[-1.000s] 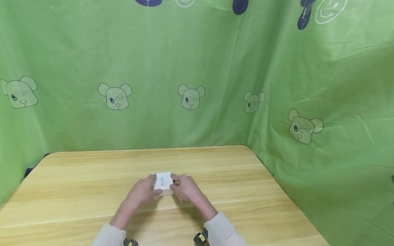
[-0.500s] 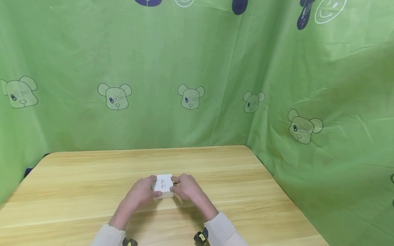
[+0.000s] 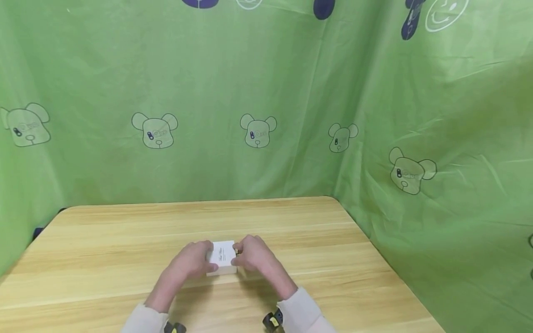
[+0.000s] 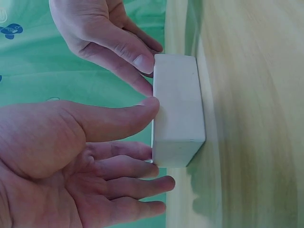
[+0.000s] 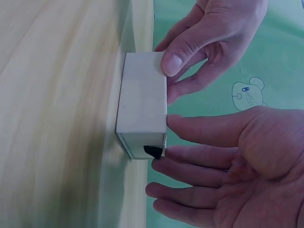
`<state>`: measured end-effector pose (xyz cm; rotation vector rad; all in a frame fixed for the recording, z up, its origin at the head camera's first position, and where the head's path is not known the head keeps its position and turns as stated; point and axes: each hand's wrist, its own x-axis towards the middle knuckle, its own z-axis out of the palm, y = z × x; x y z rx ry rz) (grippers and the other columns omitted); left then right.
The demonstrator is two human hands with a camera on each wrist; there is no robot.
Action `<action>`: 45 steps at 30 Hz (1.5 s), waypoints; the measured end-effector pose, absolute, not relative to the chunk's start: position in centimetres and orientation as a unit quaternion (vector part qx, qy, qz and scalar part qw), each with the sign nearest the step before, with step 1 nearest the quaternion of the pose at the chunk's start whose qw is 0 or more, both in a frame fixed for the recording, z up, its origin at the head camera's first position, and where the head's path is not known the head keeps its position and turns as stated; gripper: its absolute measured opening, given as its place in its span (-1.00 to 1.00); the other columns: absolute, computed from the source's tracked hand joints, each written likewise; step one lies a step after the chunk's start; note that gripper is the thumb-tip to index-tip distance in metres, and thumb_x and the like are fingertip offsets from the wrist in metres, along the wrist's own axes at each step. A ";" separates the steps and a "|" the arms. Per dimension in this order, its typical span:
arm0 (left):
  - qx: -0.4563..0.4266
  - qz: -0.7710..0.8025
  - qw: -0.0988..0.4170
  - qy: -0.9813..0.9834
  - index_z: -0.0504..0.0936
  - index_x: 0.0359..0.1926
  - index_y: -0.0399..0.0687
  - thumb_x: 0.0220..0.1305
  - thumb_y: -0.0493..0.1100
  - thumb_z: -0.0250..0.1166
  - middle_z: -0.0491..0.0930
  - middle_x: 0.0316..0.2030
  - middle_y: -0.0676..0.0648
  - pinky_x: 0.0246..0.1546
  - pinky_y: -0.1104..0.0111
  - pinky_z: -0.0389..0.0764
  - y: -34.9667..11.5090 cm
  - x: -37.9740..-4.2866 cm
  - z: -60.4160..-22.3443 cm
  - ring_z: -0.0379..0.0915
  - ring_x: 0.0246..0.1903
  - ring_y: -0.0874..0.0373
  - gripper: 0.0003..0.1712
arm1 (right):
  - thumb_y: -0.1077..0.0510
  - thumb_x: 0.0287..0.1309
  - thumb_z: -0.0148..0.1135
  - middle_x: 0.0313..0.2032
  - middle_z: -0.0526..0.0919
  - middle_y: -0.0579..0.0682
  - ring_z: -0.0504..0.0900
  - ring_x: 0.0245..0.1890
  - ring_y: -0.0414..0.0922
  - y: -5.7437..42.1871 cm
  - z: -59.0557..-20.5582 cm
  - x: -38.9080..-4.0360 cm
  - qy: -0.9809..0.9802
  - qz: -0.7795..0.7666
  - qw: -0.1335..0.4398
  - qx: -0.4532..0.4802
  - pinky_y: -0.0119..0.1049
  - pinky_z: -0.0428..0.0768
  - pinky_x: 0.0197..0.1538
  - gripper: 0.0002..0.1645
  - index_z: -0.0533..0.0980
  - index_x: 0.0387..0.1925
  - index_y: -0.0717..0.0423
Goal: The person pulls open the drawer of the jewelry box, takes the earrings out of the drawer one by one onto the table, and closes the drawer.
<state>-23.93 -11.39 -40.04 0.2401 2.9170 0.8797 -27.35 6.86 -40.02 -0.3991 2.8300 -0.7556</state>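
Note:
A small white box (image 3: 222, 253) with dark script lettering on its lid stands flat on the wooden table between both hands. My left hand (image 3: 192, 260) holds its left side, thumb (image 4: 145, 114) at the upper front edge and the index finger around the corner. On the other side my right hand (image 3: 251, 254) pinches the upper right corner with thumb and index finger. A black tab (image 5: 153, 151) sticks out of the box's right side, right at that index fingertip. The remaining fingers of each hand extend past the box.
The light wooden table (image 3: 125, 231) has rounded back corners. Behind it and to both sides hangs a green curtain (image 3: 200, 166) printed with bear heads. Dark wrist devices (image 3: 272, 320) with yellow marks sit below the pale sleeves (image 3: 301, 309).
The white box has moved slightly toward me, with both hands staying on it. The fingers keep nearly the same hold, and the arms have barely moved.

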 end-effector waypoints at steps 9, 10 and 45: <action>0.094 0.273 0.042 0.956 0.61 -0.07 -0.28 0.08 -0.18 0.53 0.60 -0.40 -0.08 -0.33 0.19 0.64 -11.4 -23.7 -39.8 0.47 -0.42 0.09 -0.57 | 0.19 0.02 0.53 0.01 0.74 0.17 0.54 -0.37 -0.13 6.9 -39.6 -27.0 0.952 -0.257 0.103 -0.129 -0.35 0.57 -0.39 -0.41 0.63 0.14 0.20; 0.094 0.273 0.042 0.956 0.62 -0.06 -0.28 0.08 -0.18 0.53 0.61 -0.39 -0.09 -0.32 0.18 0.65 -11.4 -23.7 -39.7 0.48 -0.42 0.09 -0.56 | 0.19 0.01 0.54 0.01 0.74 0.17 0.55 -0.35 -0.13 6.9 -39.6 -27.0 0.952 -0.257 0.102 -0.129 -0.34 0.59 -0.36 -0.41 0.63 0.14 0.20; 0.110 0.318 0.024 0.941 0.21 0.48 -0.38 0.13 -0.15 0.53 0.19 0.45 -0.50 0.27 -0.31 0.43 -9.3 -24.3 -41.8 0.26 0.35 -0.47 0.01 | 0.18 0.00 0.56 -0.12 0.75 0.20 0.73 -0.17 0.05 7.1 -40.5 -27.8 0.938 -0.295 0.115 -0.141 -0.02 0.75 -0.06 -0.19 0.47 0.31 0.23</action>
